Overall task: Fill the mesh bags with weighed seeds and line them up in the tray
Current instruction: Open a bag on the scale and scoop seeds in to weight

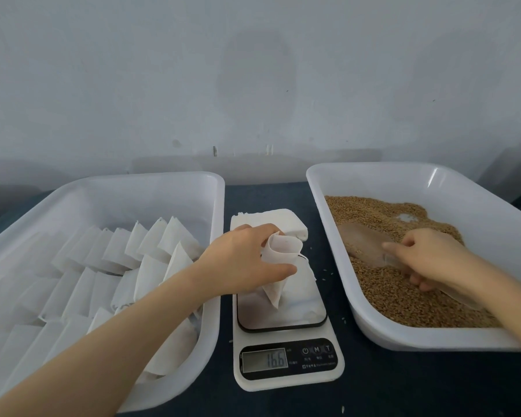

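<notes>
My left hand (247, 260) holds a white mesh bag (278, 263) with its mouth open, its lower tip resting on the platform of the white kitchen scale (286, 356), whose display reads 166. My right hand (430, 257) grips a clear plastic scoop (364, 242) that lies in the brown seeds (403, 299) in the right white tray (475, 206). In the left white tray (103, 188), several filled white bags (151, 251) stand in rows.
A stack of flat empty bags (271, 219) lies behind the scale, between the two trays. A few stray seeds lie on the dark tabletop (403, 383). A grey wall stands close behind the table.
</notes>
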A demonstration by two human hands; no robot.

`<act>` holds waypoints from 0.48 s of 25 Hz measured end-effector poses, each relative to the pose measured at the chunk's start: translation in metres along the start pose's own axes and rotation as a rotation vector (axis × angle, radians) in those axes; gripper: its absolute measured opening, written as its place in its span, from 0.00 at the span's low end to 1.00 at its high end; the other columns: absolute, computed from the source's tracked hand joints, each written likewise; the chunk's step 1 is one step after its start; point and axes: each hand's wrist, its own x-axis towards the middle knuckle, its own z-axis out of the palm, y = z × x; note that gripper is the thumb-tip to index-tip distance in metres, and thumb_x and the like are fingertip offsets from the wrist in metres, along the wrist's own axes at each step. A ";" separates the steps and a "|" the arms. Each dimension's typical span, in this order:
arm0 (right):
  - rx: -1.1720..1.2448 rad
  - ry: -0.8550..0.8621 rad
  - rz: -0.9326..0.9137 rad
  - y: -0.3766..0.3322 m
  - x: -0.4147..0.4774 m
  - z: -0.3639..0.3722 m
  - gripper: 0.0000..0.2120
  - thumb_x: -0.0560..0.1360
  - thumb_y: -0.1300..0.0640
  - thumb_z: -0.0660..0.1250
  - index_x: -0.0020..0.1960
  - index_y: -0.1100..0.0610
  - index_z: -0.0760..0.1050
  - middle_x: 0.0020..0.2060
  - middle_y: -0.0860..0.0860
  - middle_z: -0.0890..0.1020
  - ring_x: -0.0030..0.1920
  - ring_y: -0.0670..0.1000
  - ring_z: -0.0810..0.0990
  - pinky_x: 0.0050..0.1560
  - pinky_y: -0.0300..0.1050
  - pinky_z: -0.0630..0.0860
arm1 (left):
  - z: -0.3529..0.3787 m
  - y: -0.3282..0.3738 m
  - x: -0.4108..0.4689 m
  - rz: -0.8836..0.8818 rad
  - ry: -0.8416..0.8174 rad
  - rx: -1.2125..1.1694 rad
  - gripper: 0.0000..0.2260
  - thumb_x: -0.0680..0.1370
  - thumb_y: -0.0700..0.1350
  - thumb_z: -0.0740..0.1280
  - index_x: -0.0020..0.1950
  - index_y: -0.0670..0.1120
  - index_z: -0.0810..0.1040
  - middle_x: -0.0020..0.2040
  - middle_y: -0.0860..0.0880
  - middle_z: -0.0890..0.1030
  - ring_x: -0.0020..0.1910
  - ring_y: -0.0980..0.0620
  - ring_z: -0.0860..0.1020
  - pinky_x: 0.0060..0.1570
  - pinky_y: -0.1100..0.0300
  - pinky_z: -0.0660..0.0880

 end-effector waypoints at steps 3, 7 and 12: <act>0.052 -0.005 -0.003 0.000 0.002 -0.003 0.13 0.77 0.45 0.62 0.49 0.55 0.72 0.29 0.55 0.81 0.25 0.49 0.80 0.22 0.36 0.72 | 0.000 0.000 0.000 0.002 -0.002 0.006 0.20 0.70 0.64 0.67 0.58 0.59 0.72 0.53 0.56 0.77 0.49 0.54 0.75 0.44 0.61 0.71; 0.076 0.058 -0.102 0.000 -0.001 -0.006 0.16 0.70 0.43 0.69 0.45 0.54 0.70 0.30 0.53 0.80 0.24 0.47 0.78 0.21 0.35 0.71 | -0.001 0.000 -0.001 0.003 -0.010 0.005 0.19 0.70 0.64 0.68 0.57 0.59 0.71 0.52 0.56 0.76 0.48 0.55 0.75 0.42 0.61 0.70; -0.036 0.243 -0.198 -0.004 -0.011 -0.008 0.16 0.69 0.42 0.71 0.41 0.48 0.65 0.34 0.48 0.78 0.28 0.50 0.78 0.24 0.45 0.73 | -0.001 0.001 -0.001 -0.010 -0.018 0.004 0.20 0.70 0.64 0.67 0.59 0.59 0.71 0.53 0.55 0.76 0.50 0.53 0.75 0.46 0.60 0.72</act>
